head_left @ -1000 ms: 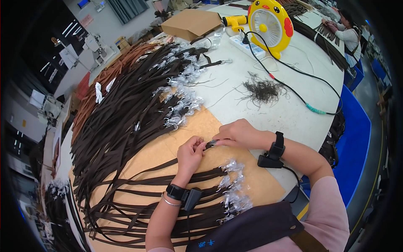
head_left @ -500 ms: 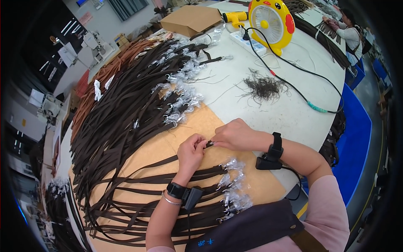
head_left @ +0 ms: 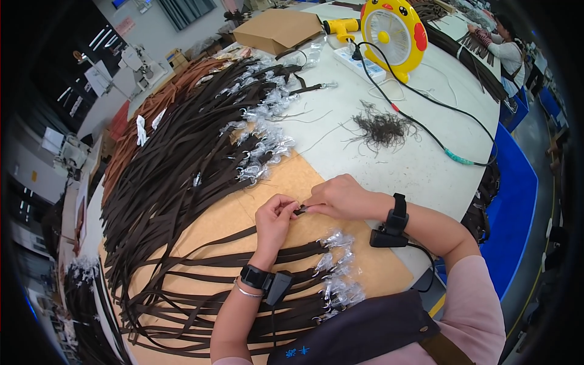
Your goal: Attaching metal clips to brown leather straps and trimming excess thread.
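My left hand (head_left: 274, 220) is closed in a pinch on a dark brown strap (head_left: 234, 235), close to its end. From there the strap runs left to the heap of other straps. My right hand (head_left: 340, 198) meets the left at the strap's end, its fingers pressed together. A small dark bit with a pale glint shows between the two hands; what the right fingers hold is too small to make out. Below my hands, several straps with metal hooks in clear plastic wraps (head_left: 336, 286) lie on a tan board (head_left: 389, 264).
A large heap of dark straps (head_left: 176, 134) covers the left side, with reddish-brown straps (head_left: 182, 82) behind. Loose dark threads (head_left: 380, 128) lie on the white table (head_left: 420, 176). Beyond are a yellow fan (head_left: 394, 36), power strip (head_left: 360, 64), black cable (head_left: 429, 129) and cardboard box (head_left: 277, 30). Another person works at far right.
Both hands have shifted only slightly, still together at the strap's end. At the far right edge, another figure has come into sight behind the seated person.
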Tool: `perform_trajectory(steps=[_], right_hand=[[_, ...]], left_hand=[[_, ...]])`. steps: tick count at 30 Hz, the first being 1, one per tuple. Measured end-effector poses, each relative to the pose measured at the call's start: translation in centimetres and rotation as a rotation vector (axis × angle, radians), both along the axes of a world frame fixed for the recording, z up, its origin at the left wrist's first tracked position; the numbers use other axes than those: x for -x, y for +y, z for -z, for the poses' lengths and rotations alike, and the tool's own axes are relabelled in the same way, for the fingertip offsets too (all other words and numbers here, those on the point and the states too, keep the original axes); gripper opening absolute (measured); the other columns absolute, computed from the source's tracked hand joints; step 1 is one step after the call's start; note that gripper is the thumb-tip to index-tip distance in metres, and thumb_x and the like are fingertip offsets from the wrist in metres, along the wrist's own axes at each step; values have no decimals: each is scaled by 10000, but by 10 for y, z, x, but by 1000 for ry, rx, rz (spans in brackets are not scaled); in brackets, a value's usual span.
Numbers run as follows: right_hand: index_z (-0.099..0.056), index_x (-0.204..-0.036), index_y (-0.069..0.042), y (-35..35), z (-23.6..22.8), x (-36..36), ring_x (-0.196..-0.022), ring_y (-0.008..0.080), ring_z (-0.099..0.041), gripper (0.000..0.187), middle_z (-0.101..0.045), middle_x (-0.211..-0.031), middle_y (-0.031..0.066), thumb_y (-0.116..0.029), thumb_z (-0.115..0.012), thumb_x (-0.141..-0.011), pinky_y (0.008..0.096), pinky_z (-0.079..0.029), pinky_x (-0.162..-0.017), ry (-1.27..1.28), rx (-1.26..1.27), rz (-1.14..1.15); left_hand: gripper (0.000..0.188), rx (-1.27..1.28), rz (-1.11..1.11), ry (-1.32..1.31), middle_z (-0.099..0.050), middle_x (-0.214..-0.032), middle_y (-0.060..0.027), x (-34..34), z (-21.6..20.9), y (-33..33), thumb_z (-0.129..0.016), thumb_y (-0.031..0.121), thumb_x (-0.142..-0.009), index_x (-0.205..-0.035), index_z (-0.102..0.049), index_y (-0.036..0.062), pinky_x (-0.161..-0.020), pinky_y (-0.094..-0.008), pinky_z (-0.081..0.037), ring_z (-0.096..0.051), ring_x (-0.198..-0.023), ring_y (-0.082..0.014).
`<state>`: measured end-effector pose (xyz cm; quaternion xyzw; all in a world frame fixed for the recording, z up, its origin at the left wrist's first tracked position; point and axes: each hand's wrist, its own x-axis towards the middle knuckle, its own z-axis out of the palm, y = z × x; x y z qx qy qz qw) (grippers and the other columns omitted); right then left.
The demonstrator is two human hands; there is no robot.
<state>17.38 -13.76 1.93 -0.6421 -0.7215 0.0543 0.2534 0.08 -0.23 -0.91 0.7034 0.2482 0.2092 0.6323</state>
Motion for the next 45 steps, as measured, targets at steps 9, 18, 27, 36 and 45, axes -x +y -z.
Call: perform_trajectory(steps=[9,18,27,36,45], right_hand=[[-735,-1037,-135,1,-7,7,-752,270,-668,259,-681,-845,49,-347,-651,-915,393,-507,-636,-158,103,29],[-725,-1118,-107,-12,-4,-22,-856,274,-691,341,-735,-974,107,-372,-676,-909,359,-525,-744,461,271,-89],[-637,-1218,-31,77,-7,21,-1023,359,-646,355,-659,-1159,215,-289,-494,-1019,432,-522,-840,311,95,-148],[-607,-1073,58,101,32,-11,-777,295,-723,299,-682,-1004,215,-201,-505,-963,383,-613,-669,1242,481,-74],[-574,-919,-31,74,18,-60,-769,431,-627,239,-637,-767,214,-248,-486,-966,538,-467,-650,289,-241,254]], left_hand=[[64,-11,-51,36,-690,-791,-66,-9,-10,1,-645,7,-918,-950,-673,-41,-622,-222,-512,-631,-647,-92],[598,-932,281,383,-617,-1056,-83,18,-78,29,-612,51,-874,-1436,-499,225,-787,-383,-514,-630,-937,-277],[218,-1002,9,242,-627,-994,-137,92,-56,42,-654,53,-852,-1067,-626,34,-815,-408,-480,-594,-922,-349],[86,-755,306,225,-630,-1006,-150,150,-70,19,-620,-46,-850,-916,-655,-4,-900,-372,-481,-609,-978,-300],[399,-1386,11,476,-606,-1221,-237,135,-94,130,-680,259,-912,-1199,-643,-16,-947,-419,-482,-582,-1139,-371]])
